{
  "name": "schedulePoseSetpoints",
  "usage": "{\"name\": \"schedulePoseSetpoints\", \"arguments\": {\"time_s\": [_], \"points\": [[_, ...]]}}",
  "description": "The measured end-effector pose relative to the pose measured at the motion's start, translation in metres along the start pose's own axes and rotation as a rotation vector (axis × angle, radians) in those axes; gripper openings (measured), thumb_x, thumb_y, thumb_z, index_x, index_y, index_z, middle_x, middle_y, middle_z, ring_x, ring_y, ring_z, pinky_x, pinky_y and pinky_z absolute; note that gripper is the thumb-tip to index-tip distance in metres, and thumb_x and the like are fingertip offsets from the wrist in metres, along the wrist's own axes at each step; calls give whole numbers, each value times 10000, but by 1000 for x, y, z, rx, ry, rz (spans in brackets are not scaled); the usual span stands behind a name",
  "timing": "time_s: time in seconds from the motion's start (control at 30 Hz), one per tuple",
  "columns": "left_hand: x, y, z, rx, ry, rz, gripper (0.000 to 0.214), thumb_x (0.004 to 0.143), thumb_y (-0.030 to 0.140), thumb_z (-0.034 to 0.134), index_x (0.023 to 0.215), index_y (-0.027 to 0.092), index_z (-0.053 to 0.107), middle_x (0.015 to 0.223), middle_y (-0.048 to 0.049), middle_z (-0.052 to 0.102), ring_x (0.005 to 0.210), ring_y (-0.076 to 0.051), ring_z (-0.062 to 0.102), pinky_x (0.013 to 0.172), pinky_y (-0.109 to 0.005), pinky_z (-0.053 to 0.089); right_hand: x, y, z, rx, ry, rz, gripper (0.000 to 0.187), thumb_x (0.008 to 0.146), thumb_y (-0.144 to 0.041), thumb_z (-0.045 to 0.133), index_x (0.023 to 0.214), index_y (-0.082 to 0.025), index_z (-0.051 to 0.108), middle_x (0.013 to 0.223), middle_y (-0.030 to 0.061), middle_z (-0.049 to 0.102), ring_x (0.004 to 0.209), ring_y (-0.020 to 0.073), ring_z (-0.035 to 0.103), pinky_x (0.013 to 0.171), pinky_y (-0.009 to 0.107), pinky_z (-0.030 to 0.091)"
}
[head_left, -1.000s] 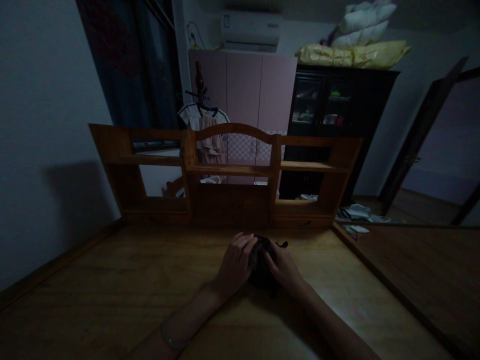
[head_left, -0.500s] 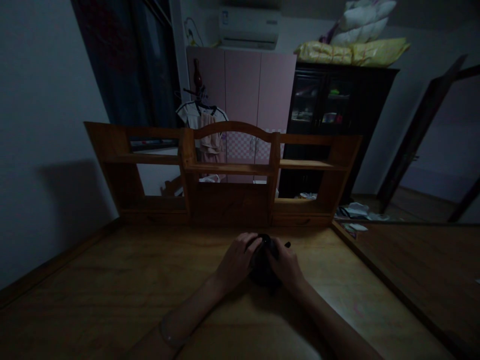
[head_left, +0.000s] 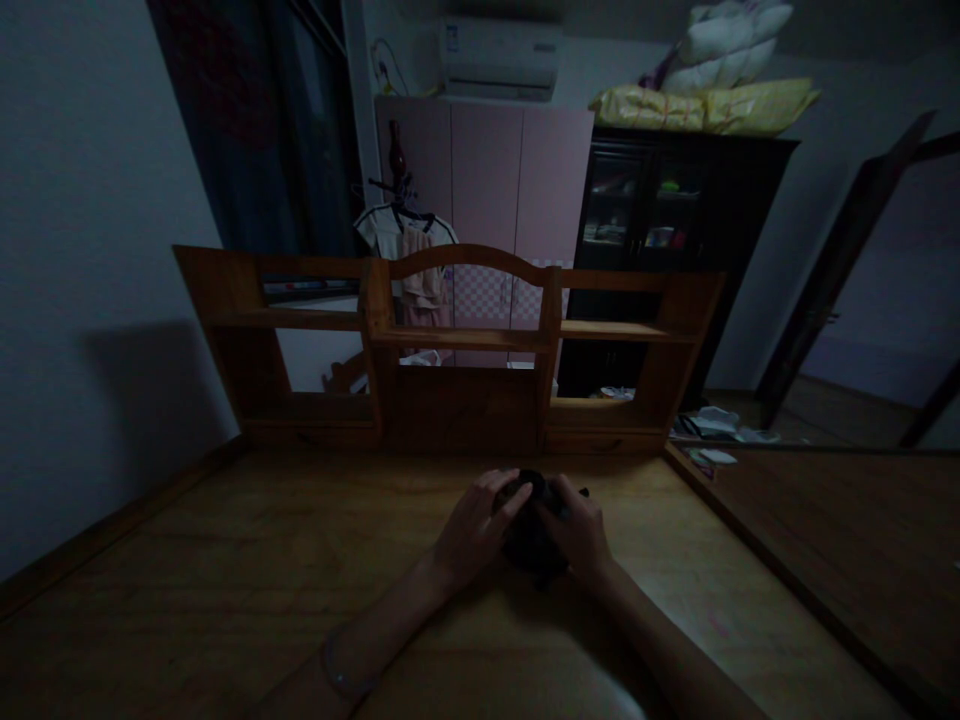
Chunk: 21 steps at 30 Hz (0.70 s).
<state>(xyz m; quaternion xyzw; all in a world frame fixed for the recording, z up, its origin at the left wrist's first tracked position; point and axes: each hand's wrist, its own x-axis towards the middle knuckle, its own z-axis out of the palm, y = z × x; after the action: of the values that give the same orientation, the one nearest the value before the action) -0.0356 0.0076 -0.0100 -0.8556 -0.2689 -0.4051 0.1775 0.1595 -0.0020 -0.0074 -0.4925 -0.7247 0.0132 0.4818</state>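
Observation:
A small dark bundle (head_left: 529, 540), maybe cloth, lies on the wooden desk (head_left: 225, 560) just in front of the shelf unit. My left hand (head_left: 472, 530) grips its left side, fingers curled over the top. On its right side is my right hand (head_left: 581, 530), fingers bent around it. The room is dim and I cannot make out what the bundle is. A thin bracelet (head_left: 337, 680) sits on my left wrist.
A wooden shelf unit (head_left: 450, 340) stands along the desk's back edge. Behind it are a pink wardrobe (head_left: 517, 180), a dark cabinet (head_left: 660, 210) topped with bedding, hanging clothes (head_left: 409, 260) and a wall air conditioner (head_left: 499, 55). A wall is at left.
Both hands stayed on the dark bundle and shifted their fingers a little over it. The bundle moved slightly to the right.

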Motion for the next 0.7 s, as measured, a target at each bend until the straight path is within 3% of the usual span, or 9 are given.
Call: {"name": "schedulePoseSetpoints", "arguments": {"time_s": [0.3,0.7], "points": [[-1,1,-5,-103,24,-20,629,809,9,459,1391,195,311,1374,-125,417,1314,-231,363,1062,-478,397,4,-10,-3,55,-69,-17,195,840,-255,553,1032,-228,567,863,22,683,774,186,654,683,251,465],[-2,1,-3,-192,45,17,529,872,103,446,1375,154,291,1392,-155,432,1326,-228,384,1047,-485,426,9,-9,-13,152,-237,-55,261,860,-221,502,1112,-204,569,935,44,695,819,198,651,721,271,475]]}}
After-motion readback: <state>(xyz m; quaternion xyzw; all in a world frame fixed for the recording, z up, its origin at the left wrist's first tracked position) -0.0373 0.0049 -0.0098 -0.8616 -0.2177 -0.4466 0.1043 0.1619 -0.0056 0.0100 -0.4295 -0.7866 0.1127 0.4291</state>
